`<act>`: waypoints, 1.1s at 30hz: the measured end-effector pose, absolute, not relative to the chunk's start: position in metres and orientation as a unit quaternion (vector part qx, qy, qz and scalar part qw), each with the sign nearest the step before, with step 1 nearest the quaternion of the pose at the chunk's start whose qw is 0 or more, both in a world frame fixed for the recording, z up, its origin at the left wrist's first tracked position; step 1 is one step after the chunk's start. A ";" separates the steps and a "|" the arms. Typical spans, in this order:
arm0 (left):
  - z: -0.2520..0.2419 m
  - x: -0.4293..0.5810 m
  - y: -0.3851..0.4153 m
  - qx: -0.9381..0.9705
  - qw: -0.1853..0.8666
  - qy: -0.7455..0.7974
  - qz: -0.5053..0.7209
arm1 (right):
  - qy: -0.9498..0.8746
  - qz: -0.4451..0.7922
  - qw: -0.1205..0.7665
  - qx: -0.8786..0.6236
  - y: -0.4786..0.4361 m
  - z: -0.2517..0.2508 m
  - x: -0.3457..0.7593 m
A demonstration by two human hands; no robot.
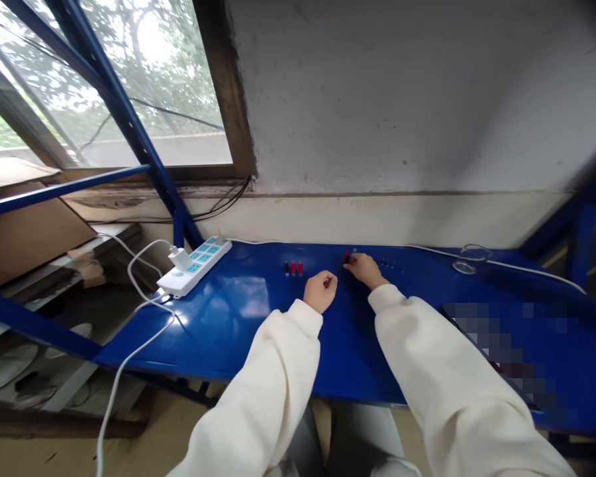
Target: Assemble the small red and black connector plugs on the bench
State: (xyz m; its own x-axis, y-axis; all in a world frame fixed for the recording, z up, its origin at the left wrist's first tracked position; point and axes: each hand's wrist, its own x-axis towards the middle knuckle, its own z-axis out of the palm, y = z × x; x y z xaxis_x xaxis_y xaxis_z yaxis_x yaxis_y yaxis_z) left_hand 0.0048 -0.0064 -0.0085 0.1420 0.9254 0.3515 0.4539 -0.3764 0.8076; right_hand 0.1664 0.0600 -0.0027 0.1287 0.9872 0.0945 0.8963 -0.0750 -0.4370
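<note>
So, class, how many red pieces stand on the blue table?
3. Two red pieces stand beside a black piece, beyond the left hand; a third sits by the right hand. Hands may hide more.

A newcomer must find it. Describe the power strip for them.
Start at the blue table under the window. At its far left corner lies the power strip. It alone is white with teal sockets, a white charger plugged in.

Left hand [320,290] curled in loose fist; right hand [365,269] extended farther forward, fingertips pinched together.
</note>
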 end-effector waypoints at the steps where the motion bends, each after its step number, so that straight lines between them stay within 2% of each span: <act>1: -0.009 0.005 -0.006 0.706 0.270 0.489 0.436 | -0.652 0.120 0.196 -0.723 0.061 -0.002 0.167; 7: -0.006 0.005 -0.008 0.709 0.271 0.490 0.428 | -0.645 0.139 0.181 -0.730 0.061 -0.002 0.174; 14: -0.005 0.005 -0.009 0.720 0.252 0.498 0.413 | -0.629 0.109 0.218 -0.738 0.059 -0.009 0.180; 23: 0.008 -0.007 -0.013 0.697 0.120 0.622 0.335 | -0.620 0.097 0.212 -0.749 0.058 -0.009 0.179; 30: 0.007 -0.020 -0.004 0.625 0.149 0.664 0.382 | -0.616 0.082 0.190 -0.760 0.036 0.001 0.175; 33: 0.007 -0.023 -0.001 0.602 0.167 0.669 0.404 | -0.605 0.058 0.215 -0.764 0.017 0.009 0.166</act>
